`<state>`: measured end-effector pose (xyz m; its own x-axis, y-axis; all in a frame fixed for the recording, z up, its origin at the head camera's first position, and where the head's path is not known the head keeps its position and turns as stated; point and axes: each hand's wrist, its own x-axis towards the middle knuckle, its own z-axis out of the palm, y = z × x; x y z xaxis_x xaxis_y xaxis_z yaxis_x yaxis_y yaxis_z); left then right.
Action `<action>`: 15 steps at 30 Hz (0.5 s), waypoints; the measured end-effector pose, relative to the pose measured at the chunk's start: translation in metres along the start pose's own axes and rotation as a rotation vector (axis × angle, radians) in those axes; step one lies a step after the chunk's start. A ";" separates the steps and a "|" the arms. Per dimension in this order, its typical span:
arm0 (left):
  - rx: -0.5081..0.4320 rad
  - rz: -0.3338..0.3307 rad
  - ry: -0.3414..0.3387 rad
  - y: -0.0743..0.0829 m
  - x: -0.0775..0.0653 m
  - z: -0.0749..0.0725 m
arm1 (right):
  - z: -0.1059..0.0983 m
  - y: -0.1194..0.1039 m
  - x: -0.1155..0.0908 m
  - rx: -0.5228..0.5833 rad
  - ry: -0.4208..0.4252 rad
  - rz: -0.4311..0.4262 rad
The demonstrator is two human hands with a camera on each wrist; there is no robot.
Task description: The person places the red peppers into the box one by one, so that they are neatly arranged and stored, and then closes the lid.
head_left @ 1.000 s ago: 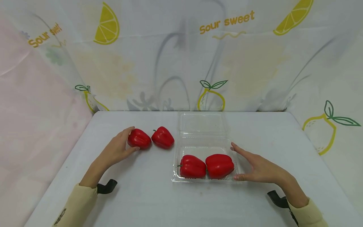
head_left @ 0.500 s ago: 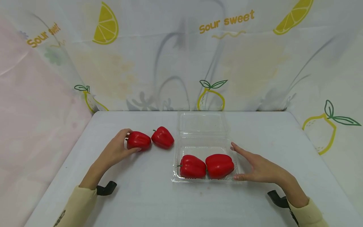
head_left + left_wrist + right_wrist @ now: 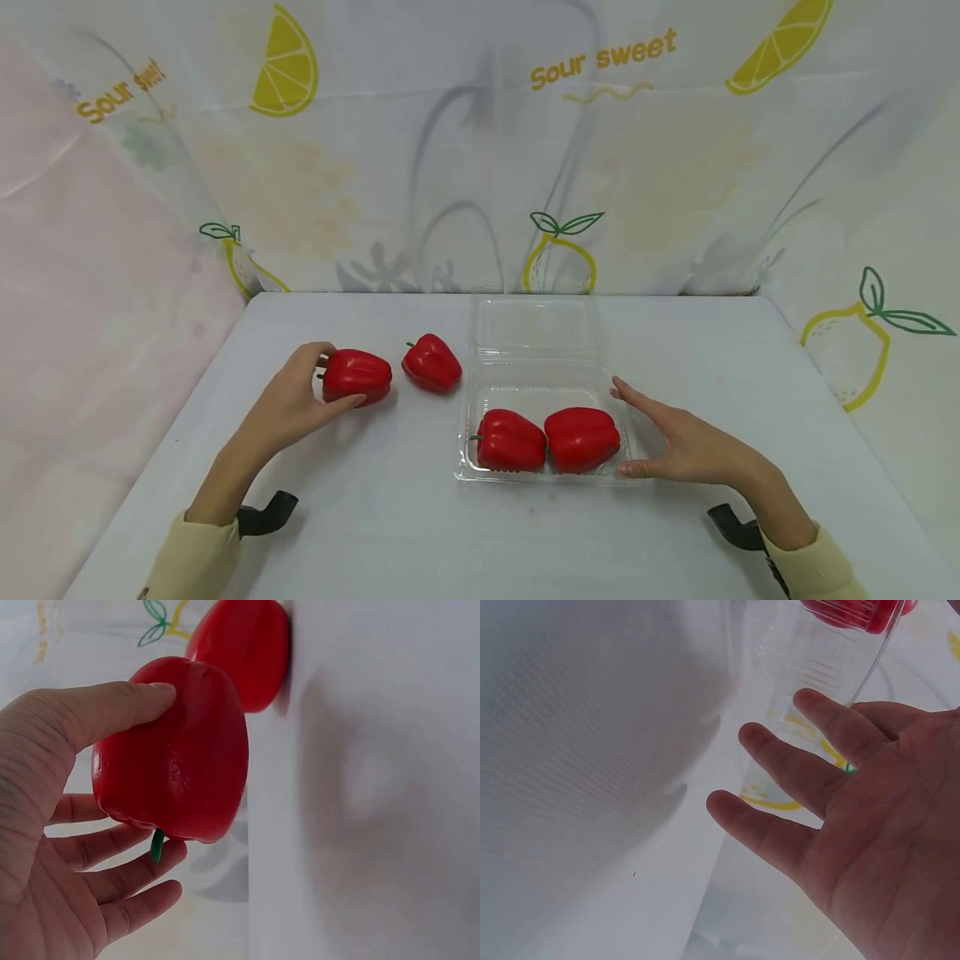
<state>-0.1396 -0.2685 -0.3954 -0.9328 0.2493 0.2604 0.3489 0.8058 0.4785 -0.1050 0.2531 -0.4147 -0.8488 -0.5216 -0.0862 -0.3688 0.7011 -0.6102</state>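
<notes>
My left hand (image 3: 292,400) holds a red bell pepper (image 3: 357,377) between thumb and fingers. In the left wrist view this held pepper (image 3: 176,761) hangs above the table with its green stem pointing toward the palm. A second red bell pepper (image 3: 432,363) lies just to its right. Two more, a left pepper (image 3: 512,442) and a right pepper (image 3: 582,439), lie side by side in the front of a clear plastic clamshell box (image 3: 517,377). Beside the box's right edge is my right hand (image 3: 693,446), its fingers extended; whether the fingertips touch the wall is hard to tell.
The clamshell's lid (image 3: 536,325) lies folded back toward the rear of the white table (image 3: 420,533). A printed lemon cloth (image 3: 465,150) hangs behind the table. Dark curved mounts, one being the left mount (image 3: 268,513), stick out from both wrists.
My left hand has taken hold of the left pepper and moved it slightly left and off the table, widening the gap to its neighbour. The right hand and box stay put.
</notes>
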 end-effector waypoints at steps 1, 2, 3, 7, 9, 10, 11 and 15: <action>0.001 0.010 0.009 0.003 -0.001 -0.001 | 0.000 0.000 0.000 0.001 0.001 -0.002; 0.002 0.021 0.016 0.006 -0.001 -0.003 | 0.000 0.000 0.000 0.000 0.001 -0.004; 0.003 0.033 0.025 0.009 -0.002 -0.004 | 0.000 0.000 0.000 -0.002 0.002 -0.005; 0.011 0.085 0.056 0.022 -0.003 -0.006 | 0.000 0.001 -0.001 -0.003 0.003 -0.007; 0.023 0.107 0.072 0.029 -0.003 -0.007 | 0.000 0.001 -0.001 0.001 0.003 -0.006; 0.028 0.118 0.079 0.033 -0.003 -0.007 | 0.000 0.001 -0.001 0.002 0.002 -0.005; 0.032 0.126 0.086 0.036 -0.003 -0.007 | 0.000 0.001 -0.001 0.004 0.001 -0.003; 0.045 0.162 0.118 0.051 -0.003 -0.008 | 0.001 0.002 -0.001 0.007 0.000 0.001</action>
<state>-0.1185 -0.2328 -0.3650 -0.8468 0.3149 0.4286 0.4866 0.7841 0.3852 -0.1050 0.2543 -0.4162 -0.8492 -0.5209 -0.0868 -0.3654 0.6983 -0.6155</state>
